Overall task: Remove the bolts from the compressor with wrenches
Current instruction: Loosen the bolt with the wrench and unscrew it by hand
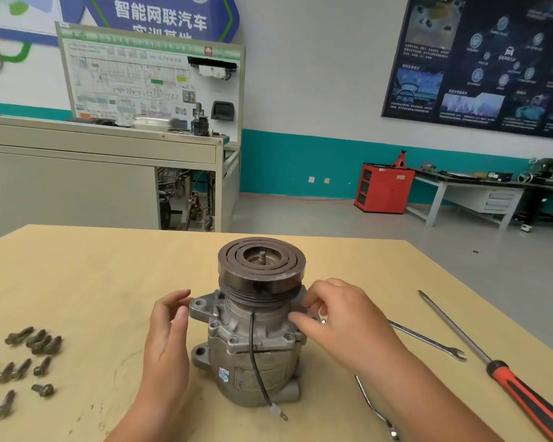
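— Starting far left: a scatter of dark, greasy hex-head bolts (43, 342), lying loose on the pale yellow wooden tabletop (93, 266), well apart from everything else.
— Noted. Next along?
— Left hand (166, 339), released, fingers gently curved, tips just at the mounting ear of the grey cast-metal compressor with the dark ringed pulley on top (253, 346). Standing upright mid-table, between both hands.
— Steadied properly?
— Hardly. Barely touching, not gripping. Likely to tip or twist on that narrow base under any hard turn on a bolt.
— And the right side?
— Right hand (342, 320), fingers curled in against the compressor's right flange, thumb pointing inward. Pinching a bolt or nothing at all: impossible to tell, hidden behind the knuckles.
— Tools?
— Lying on the table: slim silver open-end wrench (428, 341) just behind that hand, near end hidden by it; second, bent silver wrench (372, 406) nearer the front edge; long screwdriver with red-and-black handle (494, 365) far right. Also some risk of a freed bolt dropping and rolling off.
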A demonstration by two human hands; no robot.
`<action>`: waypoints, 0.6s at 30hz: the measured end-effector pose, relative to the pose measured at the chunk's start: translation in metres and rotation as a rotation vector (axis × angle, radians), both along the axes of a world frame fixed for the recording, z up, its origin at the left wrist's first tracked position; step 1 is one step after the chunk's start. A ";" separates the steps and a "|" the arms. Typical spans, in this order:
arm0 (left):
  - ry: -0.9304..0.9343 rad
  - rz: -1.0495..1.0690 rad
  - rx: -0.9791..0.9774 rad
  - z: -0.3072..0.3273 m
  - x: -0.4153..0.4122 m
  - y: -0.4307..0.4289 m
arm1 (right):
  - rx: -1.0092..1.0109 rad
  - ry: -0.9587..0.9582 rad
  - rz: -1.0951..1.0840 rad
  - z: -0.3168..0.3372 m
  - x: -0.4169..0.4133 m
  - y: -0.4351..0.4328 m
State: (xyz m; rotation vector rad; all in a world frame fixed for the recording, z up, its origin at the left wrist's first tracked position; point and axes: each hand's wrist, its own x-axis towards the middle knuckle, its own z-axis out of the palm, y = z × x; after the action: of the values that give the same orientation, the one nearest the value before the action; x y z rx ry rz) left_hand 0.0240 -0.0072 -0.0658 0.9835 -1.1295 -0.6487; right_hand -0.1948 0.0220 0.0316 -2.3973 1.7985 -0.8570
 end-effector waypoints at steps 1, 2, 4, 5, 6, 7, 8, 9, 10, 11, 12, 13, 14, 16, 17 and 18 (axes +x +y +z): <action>0.009 0.003 -0.004 0.000 0.001 0.000 | 0.001 0.124 -0.054 0.006 0.004 0.001; 0.016 0.010 -0.010 0.000 0.001 0.000 | 0.016 0.228 -0.082 0.011 0.007 0.000; 0.014 0.025 -0.024 0.001 0.000 0.001 | 0.089 0.293 -0.050 0.020 0.011 -0.002; 0.013 0.027 -0.029 0.001 0.000 0.002 | 0.138 0.255 -0.013 0.023 0.009 -0.004; 0.014 0.026 -0.033 0.002 -0.001 0.003 | 0.192 0.209 0.026 0.025 0.006 -0.005; 0.014 0.026 -0.039 0.002 -0.001 0.004 | 0.225 0.173 0.050 0.026 0.002 -0.005; 0.013 0.027 -0.046 0.003 -0.001 0.004 | 0.219 0.145 0.051 0.027 -0.001 -0.003; 0.013 0.028 -0.050 0.004 -0.001 0.004 | 0.183 0.153 0.026 0.026 -0.003 -0.003; 0.011 0.029 -0.048 0.004 -0.001 0.005 | 0.138 0.172 -0.014 0.026 -0.003 -0.001; 0.007 0.029 -0.051 0.004 -0.001 0.005 | 0.127 0.209 -0.051 0.025 -0.002 0.001; -0.001 0.028 -0.055 0.005 -0.001 0.005 | 0.138 0.228 -0.067 0.023 -0.001 0.000; -0.012 0.024 -0.058 0.004 -0.002 0.006 | 0.164 0.224 -0.049 0.022 0.000 0.000; -0.023 0.022 -0.062 0.004 -0.002 0.006 | 0.191 0.191 -0.014 0.021 0.000 0.000; -0.037 0.026 -0.069 0.005 -0.002 0.007 | 0.207 0.128 0.054 0.022 -0.003 -0.001; -0.039 0.026 -0.069 0.005 -0.002 0.007 | 0.200 0.103 0.062 0.022 -0.004 -0.001; -0.038 0.025 -0.068 0.005 -0.002 0.007 | 0.184 0.075 0.051 0.022 -0.005 0.000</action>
State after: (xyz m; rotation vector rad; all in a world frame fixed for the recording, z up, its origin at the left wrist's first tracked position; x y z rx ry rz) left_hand 0.0215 -0.0004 -0.0604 0.9540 -1.1640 -0.5706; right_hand -0.2000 0.0221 0.0537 -2.3764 1.7464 -0.5771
